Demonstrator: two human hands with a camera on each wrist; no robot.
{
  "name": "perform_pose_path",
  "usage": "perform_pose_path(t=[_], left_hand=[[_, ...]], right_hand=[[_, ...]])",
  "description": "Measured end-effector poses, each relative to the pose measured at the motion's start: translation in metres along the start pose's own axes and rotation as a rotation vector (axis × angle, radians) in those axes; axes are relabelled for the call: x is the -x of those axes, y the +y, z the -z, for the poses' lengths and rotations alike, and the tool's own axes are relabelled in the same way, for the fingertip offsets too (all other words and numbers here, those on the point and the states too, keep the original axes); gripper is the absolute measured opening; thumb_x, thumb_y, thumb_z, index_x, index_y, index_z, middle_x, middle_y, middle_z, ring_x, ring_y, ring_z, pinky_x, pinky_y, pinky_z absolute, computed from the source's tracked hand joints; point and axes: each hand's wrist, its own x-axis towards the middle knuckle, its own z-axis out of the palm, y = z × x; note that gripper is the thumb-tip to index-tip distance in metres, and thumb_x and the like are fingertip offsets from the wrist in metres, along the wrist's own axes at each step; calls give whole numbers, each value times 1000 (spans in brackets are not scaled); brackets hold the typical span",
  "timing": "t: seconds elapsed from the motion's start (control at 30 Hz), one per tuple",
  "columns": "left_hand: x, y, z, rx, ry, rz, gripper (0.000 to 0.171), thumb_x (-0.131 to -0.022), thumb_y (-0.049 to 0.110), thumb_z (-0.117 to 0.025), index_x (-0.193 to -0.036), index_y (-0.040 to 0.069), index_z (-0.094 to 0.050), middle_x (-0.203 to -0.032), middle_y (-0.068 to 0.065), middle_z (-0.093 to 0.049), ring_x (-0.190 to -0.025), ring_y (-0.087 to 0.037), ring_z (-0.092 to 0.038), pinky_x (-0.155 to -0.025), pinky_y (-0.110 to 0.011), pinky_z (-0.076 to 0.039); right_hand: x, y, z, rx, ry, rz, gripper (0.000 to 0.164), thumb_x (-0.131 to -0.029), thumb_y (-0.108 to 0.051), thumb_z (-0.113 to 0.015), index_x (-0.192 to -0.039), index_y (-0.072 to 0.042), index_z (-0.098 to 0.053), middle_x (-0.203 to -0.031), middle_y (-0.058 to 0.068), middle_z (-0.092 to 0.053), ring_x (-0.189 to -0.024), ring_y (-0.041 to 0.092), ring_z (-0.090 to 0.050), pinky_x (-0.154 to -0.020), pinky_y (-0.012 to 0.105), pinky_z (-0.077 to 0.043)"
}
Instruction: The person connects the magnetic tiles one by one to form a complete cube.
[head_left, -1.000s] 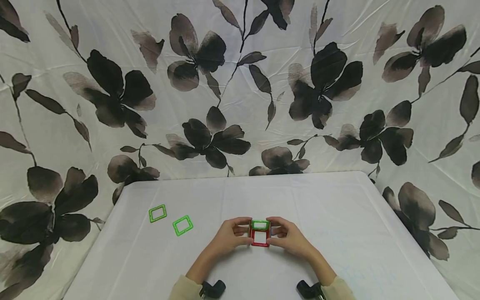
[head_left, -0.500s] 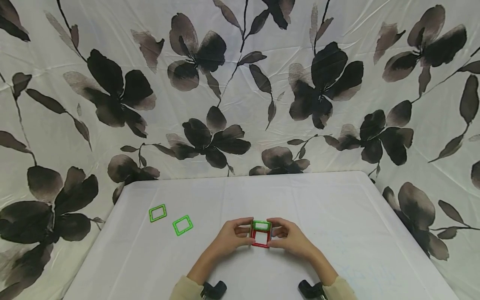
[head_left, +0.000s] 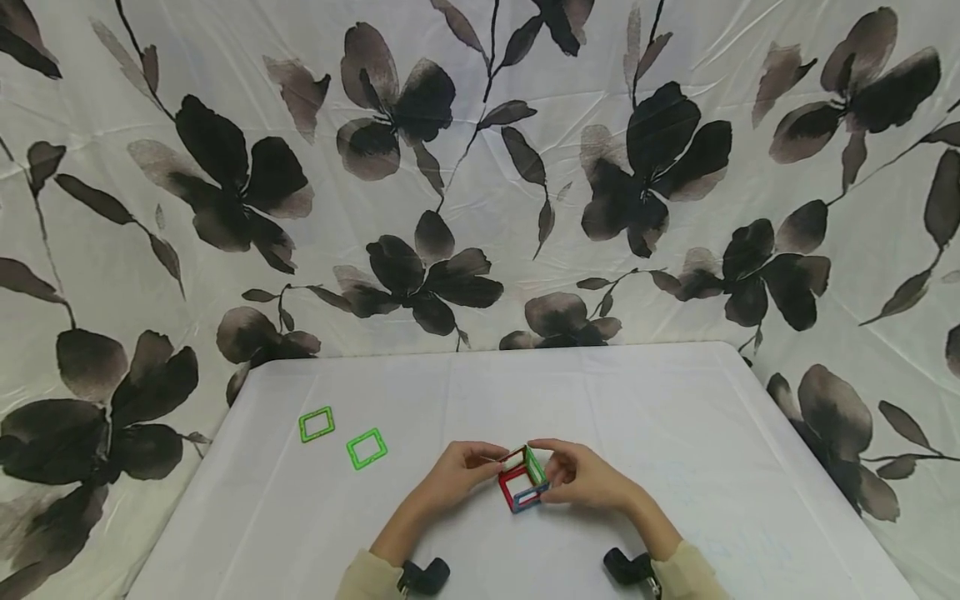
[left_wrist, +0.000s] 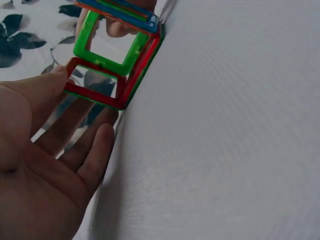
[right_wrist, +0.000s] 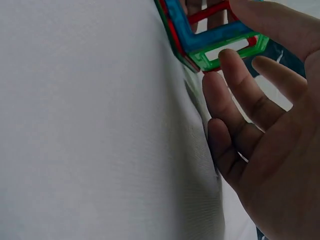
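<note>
Between both hands sits an open box of magnetic tiles, built from see-through square frames. In the head view its red base tile [head_left: 506, 492] lies low, a green tile [head_left: 536, 467] stands at the right, and a blue tile [head_left: 529, 497] forms the near side. My left hand [head_left: 456, 472] pinches a red side tile [left_wrist: 95, 95] between thumb and fingers. At the other side my right hand [head_left: 592, 477] grips the box, its thumb over the blue tile [right_wrist: 215, 36] and fingertips close at the green tile [right_wrist: 202, 61].
Two loose green tiles, a farther one [head_left: 302, 429] and a nearer one [head_left: 372, 461], lie flat on the white table [head_left: 225, 525] at the left. A floral cloth [head_left: 525, 208] hangs behind the far edge. Black wrist-worn devices [head_left: 426, 576] sit near both sleeves.
The tile box has turned clockwise as seen from above: its green side swung from the far side to the right, and the blue side now faces near. Both hands shifted their hold with it.
</note>
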Motion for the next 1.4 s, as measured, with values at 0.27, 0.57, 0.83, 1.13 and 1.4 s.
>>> perform_pose_path(t=[0.27,0.57,0.83,1.13,1.4], left_hand=[[0,3,-1,-39,-16,-1,24,-98,15,-60,-118,6,-69,-113,-11,-69,-106,-17,-62,-88,-26,-47],[-1,-1,-2,-64,2,11,22,-97,18,-61,-116,12,-72,-110,-5,-70,-101,-13,-63,-84,-26,-48],[1,-1,0,-52,5,-3,23,-96,17,-62,-115,9,-72,-109,-7,-71,-102,-14,-62,-84,-26,-48],[1,0,0,-73,33,9,23,-96,9,-61,-115,2,-71,-111,-14,-69,-98,-12,-61,-79,-23,-48],[2,2,-2,-70,31,21,22,-96,12,-62,-114,6,-73,-108,-10,-71,-98,-12,-62,-80,-23,-48]], right_hand=[[-5,0,6,-31,-59,-12,71,-83,-8,-77,-144,-2,-42,-131,18,-53,-93,31,-64,-73,26,-48],[-13,3,-1,-2,96,-95,42,-97,-25,-61,-132,-2,-56,-116,13,-65,-86,19,-66,-66,36,-54],[-18,3,-13,-34,172,-107,27,-95,-24,-65,-115,-7,-67,-108,8,-67,-78,17,-64,-55,36,-54],[-12,-15,-16,-39,179,-118,29,-97,-16,-60,-120,1,-64,-110,20,-66,-85,27,-61,-60,41,-54],[-10,-15,-25,-53,290,-107,24,-94,-16,-65,-113,0,-67,-103,14,-68,-77,23,-63,-54,37,-53]])
